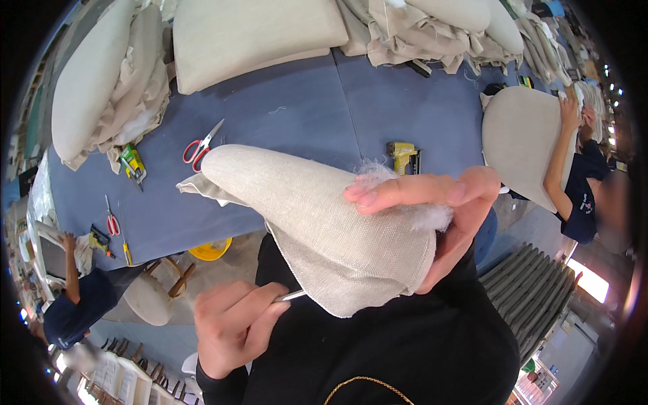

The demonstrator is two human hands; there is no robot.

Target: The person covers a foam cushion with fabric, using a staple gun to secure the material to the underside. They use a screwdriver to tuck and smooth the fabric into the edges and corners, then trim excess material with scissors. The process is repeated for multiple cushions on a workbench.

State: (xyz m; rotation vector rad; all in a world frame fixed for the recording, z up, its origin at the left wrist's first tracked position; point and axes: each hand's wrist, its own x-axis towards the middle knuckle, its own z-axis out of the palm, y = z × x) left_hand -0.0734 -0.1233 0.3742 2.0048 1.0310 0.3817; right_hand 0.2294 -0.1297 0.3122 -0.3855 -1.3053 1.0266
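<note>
A beige fabric cushion [317,209] is held up in front of my body, its loose cloth edge hanging toward me. My right hand [459,216] grips its right end, fingers over the top and the rest partly hidden behind. White fibre stuffing [428,217] pokes out around those fingers. At the lower left, my left hand [236,324] is closed on a thin metal rod [291,295]. The rod's far end goes behind or into the cloth edge; I cannot tell which. Its handle, if any, is hidden in the fist.
On the blue table [283,101] lie red-handled scissors [200,147], a yellow staple gun [403,156] and a second red-handled cutter [112,219]. Padded beige pieces [256,40] line the far edge. Co-workers stand at right [584,182] and left [81,304].
</note>
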